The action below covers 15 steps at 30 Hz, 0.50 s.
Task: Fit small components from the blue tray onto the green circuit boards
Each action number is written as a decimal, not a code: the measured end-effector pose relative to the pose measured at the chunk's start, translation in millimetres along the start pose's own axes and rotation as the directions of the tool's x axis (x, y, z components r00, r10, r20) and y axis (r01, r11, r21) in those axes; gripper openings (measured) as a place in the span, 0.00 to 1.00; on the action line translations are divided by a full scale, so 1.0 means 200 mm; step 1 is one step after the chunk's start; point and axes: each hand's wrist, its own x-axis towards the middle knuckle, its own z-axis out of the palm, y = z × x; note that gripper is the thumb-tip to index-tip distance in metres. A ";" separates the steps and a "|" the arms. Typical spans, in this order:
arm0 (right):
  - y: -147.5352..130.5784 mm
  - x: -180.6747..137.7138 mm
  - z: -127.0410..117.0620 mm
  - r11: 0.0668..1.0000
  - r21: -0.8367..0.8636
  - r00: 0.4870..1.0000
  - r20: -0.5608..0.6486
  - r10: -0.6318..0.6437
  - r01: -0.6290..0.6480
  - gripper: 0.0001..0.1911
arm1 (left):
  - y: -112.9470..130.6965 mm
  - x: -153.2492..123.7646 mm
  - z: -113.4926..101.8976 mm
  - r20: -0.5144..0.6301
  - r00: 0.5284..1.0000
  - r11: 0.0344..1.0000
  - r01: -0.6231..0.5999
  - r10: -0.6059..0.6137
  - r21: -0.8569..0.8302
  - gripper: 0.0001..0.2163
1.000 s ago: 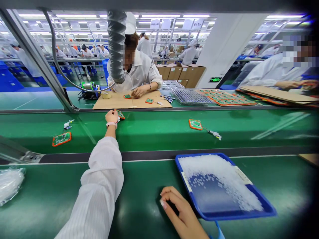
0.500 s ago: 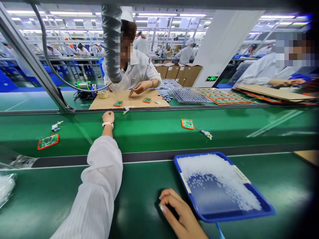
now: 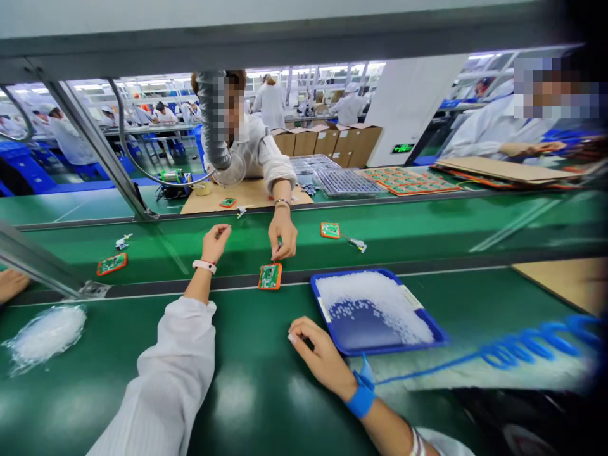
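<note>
My left hand reaches over the green belt, thumb and fingers drawn together in a pinch; whatever is between them cannot be made out. Just right of it, a co-worker's hand holds an orange-edged green circuit board over the belt's near edge, apart from my fingers. My right hand, with a blue wrist strap, is held low beside the blue tray. Its fingers curl toward the thumb, and anything at the tips is too small to tell. Many small white pieces fill much of the tray.
Two more circuit boards with attached wire connectors lie on the belt, one at left and one at right. A clear bag of white pieces rests at the left. A coiled blue cord crosses at right. A metal frame post rises left.
My view has shifted. My left hand has gone from a fist near the belt's far side to a pinch closer in. The co-worker has brought a circuit board across the belt toward me.
</note>
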 end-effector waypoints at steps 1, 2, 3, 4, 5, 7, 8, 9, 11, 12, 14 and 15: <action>-0.01 0.00 -0.01 1.000 0.021 1.000 -0.019 -0.013 0.014 0.11 | 0.04 -0.08 0.01 0.103 0.994 0.999 -0.045 0.047 -0.020 0.14; -0.02 -0.01 -0.02 0.998 0.049 0.999 -0.045 -0.026 0.029 0.10 | 0.08 -0.17 0.02 0.203 0.974 0.995 -0.090 0.097 -0.039 0.15; -0.03 -0.01 -0.04 0.996 0.080 0.997 -0.075 -0.033 0.039 0.08 | 0.11 -0.26 0.04 0.310 0.938 0.988 -0.146 0.157 -0.060 0.19; -0.04 0.00 -0.08 0.993 0.107 0.993 -0.111 -0.028 0.040 0.08 | 0.14 -0.35 0.05 0.427 0.872 0.970 -0.228 0.239 -0.078 0.24; -0.04 0.00 -0.13 0.992 0.124 0.988 -0.153 -0.010 0.029 0.08 | 0.15 -0.42 0.07 0.513 0.804 0.950 -0.298 0.300 -0.089 0.30; -0.02 0.02 -0.25 0.994 0.106 0.965 -0.255 0.057 -0.031 0.11 | 0.18 -0.53 0.10 0.617 0.689 0.904 -0.419 0.381 -0.090 0.37; 0.01 0.03 -0.32 0.996 0.063 0.944 -0.319 0.087 -0.070 0.11 | 0.18 -0.56 0.11 0.631 0.670 0.889 -0.452 0.391 -0.072 0.38; 0.04 0.03 -0.39 0.993 0.005 0.919 -0.380 0.109 -0.116 0.11 | 0.19 -0.59 0.12 0.633 0.666 0.880 -0.473 0.394 -0.050 0.37; 0.13 0.03 -0.51 0.966 -0.176 0.891 -0.443 0.096 -0.192 0.08 | 0.19 -0.60 0.14 0.623 0.679 0.871 -0.490 0.387 -0.007 0.35; 0.17 0.03 -0.56 0.938 -0.274 0.901 -0.426 0.082 -0.215 0.07 | 0.19 -0.61 0.14 0.620 0.686 0.871 -0.492 0.380 0.010 0.34; 0.25 0.01 -0.61 0.875 -0.424 0.931 -0.357 0.075 -0.233 0.06 | 0.19 -0.62 0.13 0.622 0.693 0.871 -0.490 0.366 0.034 0.33; 0.27 0.00 -0.62 0.851 -0.470 0.944 -0.320 0.083 -0.234 0.07 | 0.19 -0.63 0.12 0.621 0.697 0.873 -0.486 0.358 0.042 0.33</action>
